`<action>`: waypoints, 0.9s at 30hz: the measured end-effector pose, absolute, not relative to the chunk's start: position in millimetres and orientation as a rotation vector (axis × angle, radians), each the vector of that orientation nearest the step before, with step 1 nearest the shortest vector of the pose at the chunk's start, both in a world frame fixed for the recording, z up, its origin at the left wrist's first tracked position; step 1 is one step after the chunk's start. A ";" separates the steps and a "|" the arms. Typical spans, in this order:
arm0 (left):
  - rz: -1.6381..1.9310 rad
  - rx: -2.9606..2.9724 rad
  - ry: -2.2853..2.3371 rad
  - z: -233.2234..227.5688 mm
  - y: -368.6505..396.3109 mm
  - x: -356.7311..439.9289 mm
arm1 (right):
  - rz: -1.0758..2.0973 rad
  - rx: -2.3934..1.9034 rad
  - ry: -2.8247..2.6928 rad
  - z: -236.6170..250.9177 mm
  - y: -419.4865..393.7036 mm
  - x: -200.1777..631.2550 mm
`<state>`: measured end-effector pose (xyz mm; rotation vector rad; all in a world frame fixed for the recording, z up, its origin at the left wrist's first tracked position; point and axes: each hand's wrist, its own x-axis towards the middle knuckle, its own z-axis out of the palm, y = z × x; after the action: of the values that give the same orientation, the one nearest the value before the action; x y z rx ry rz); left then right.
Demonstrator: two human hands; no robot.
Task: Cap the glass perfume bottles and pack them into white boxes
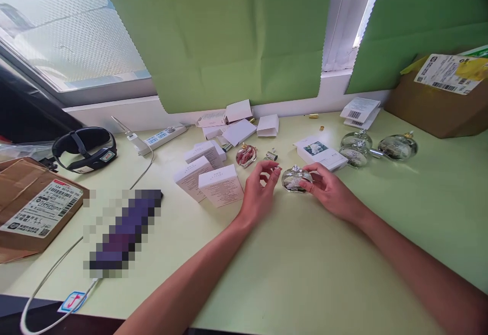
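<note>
My right hand (330,188) is closed around the right side of a clear, rounded perfume bottle (294,180), which stands on the table with its clear top pointing up. Just left of the bottle is my left hand (263,185), thumb and fingertips pinched together. Whatever is between those fingertips is too small to make out. Behind my left hand lie a silver cylindrical cap (271,156) and a perfume bottle with reddish contents and a gold neck (246,155). Upright white cartons (221,186) stand left of my left hand.
More clear perfume bottles (398,147) sit at the right, near a flat white box (321,153) with a flower picture. Cardboard boxes (438,103) flank the table. At left are a power strip (162,139), a black headset (86,149), a blurred-out phone (125,231) and its white cable.
</note>
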<state>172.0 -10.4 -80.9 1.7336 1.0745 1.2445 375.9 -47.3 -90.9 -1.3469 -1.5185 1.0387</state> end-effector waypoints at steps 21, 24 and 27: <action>1.197 1.789 0.872 -71.8 -27.5 176.0 | 0.793 -1.127 -1.713 -95.5 -59.4 364.9; 1.223 1.792 0.918 -73.1 -27.4 176.3 | 0.694 -1.054 -1.802 -94.6 -60.1 365.0; 1.244 1.806 0.940 -73.8 -27.2 176.6 | 0.641 -1.032 -1.890 -90.0 -60.1 365.0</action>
<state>176.6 -27.2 -73.8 1.8057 0.9405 1.2436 365.0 -60.1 -90.0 -1.0320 -1.8899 0.6408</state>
